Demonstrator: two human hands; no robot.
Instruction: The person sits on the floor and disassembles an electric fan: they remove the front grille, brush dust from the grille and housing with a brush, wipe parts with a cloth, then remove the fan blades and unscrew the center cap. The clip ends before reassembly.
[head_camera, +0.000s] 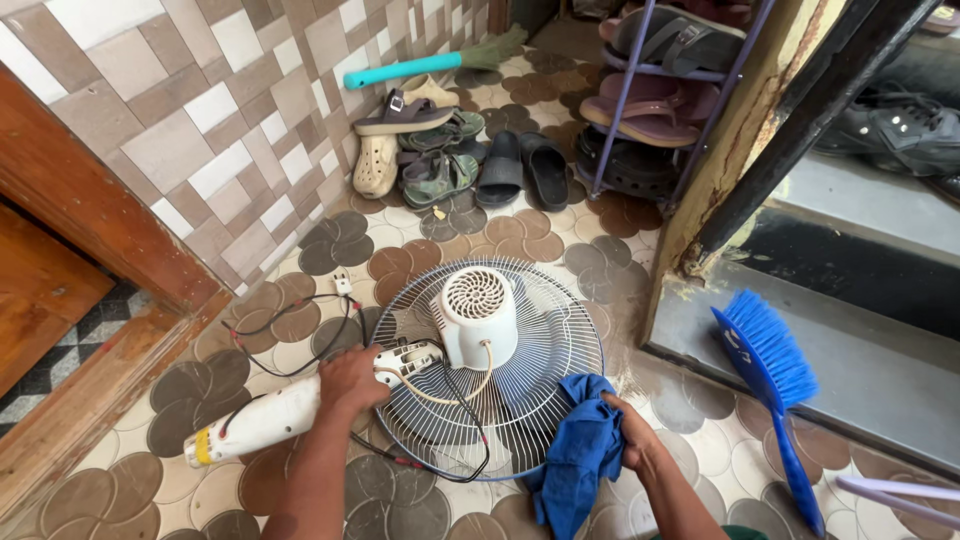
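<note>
Currently mid-clean on a dismantled fan: the round white wire fan guard lies flat on the patterned tile floor, with the white ribbed plastic motor housing standing on it near the centre. Left hand is closed around the white plastic stand neck, right where it meets the opened bracket with loose black and cream wires; that neck lies tilted out over the guard's left rim onto the floor. Right hand is clenched on a bunched blue cloth, pressed at the guard's lower right edge. My read: wiping stage, the guard being steadied while the cloth works the wires. Next pass likely needs the cloth dragged across the grille without snagging the loose leads. Hard to tell: whether the blades are under the housing, where the black cable on the left ends, and the fingertips of both hands, which are buried. A blue-bristled brush lies at the right, its handle end cut off by the frame.
</note>
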